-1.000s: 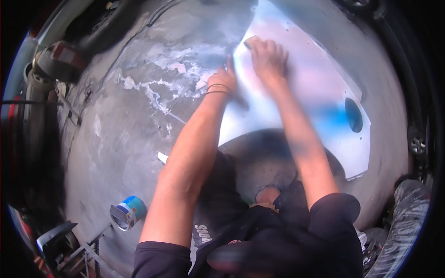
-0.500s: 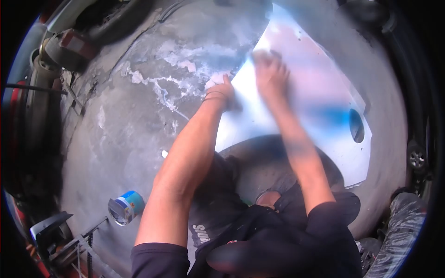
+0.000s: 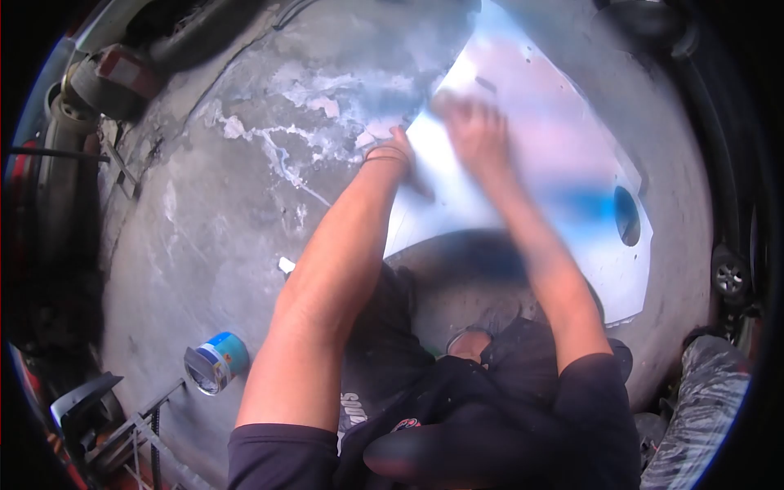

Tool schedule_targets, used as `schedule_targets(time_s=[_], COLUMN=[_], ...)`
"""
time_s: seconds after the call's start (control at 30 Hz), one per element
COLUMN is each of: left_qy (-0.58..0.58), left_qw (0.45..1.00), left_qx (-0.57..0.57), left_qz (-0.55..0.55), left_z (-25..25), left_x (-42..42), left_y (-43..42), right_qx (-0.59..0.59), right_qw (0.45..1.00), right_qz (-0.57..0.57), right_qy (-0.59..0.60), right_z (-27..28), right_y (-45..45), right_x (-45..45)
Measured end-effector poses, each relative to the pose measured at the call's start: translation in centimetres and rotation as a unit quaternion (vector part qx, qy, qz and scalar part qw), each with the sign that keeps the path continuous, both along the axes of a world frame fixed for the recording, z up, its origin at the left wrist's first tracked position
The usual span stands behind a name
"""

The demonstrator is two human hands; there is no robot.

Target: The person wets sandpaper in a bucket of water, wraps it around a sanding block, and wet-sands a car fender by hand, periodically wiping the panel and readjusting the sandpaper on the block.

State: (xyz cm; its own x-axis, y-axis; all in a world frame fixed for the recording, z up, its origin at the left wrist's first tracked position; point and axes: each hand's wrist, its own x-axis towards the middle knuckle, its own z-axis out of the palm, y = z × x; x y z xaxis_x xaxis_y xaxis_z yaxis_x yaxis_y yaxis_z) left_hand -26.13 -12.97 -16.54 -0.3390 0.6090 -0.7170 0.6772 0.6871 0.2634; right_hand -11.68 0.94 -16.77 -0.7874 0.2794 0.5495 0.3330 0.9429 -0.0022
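A large white panel [image 3: 572,245] with pinkish and blue patches lies on the grey floor, with a curved cutout near me and an oval hole at its right. My right hand [image 3: 480,135] is on the panel's upper left part, blurred, its fingers closed round a small block [image 3: 443,104] that is hard to make out. At the panel's left edge is my left hand [image 3: 396,151], thumb pointing up; its other fingers are hidden at the edge.
A blue can [image 3: 217,363] stands on the floor at lower left, near a metal frame [image 3: 155,408]. A reddish box [image 3: 126,72] is at upper left. A wheel [image 3: 728,273] shows at the right edge, above a plastic-wrapped thing [image 3: 706,408].
My right hand has moved slightly down along the panel, and the block with it. My left hand stays by the panel's left edge, a little lower in view. The camera view has shifted slightly.
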Motion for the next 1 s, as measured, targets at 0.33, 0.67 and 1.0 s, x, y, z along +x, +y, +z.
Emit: schedule_targets(time_s=[0.33, 0.67, 1.0], left_qy=[0.091, 0.051, 0.113], left_qw=[0.995, 0.998, 0.994], left_qx=[0.006, -0.048, -0.013], left_qz=[-0.029, -0.001, 0.005], left_z=[-0.4, 1.4, -1.7], left_x=[0.1, 0.4, 0.0], left_y=[0.5, 0.8, 1.2], right_qx=[-0.021, -0.063, -0.056], right_qw=[0.996, 0.994, 0.984], right_qz=[-0.067, -0.017, -0.155], right_qy=[-0.063, -0.086, -0.065], right_z=[1.9, 1.4, 3.0], right_y=[0.9, -1.6, -0.3], right_x=[-0.5, 1.5, -0.6])
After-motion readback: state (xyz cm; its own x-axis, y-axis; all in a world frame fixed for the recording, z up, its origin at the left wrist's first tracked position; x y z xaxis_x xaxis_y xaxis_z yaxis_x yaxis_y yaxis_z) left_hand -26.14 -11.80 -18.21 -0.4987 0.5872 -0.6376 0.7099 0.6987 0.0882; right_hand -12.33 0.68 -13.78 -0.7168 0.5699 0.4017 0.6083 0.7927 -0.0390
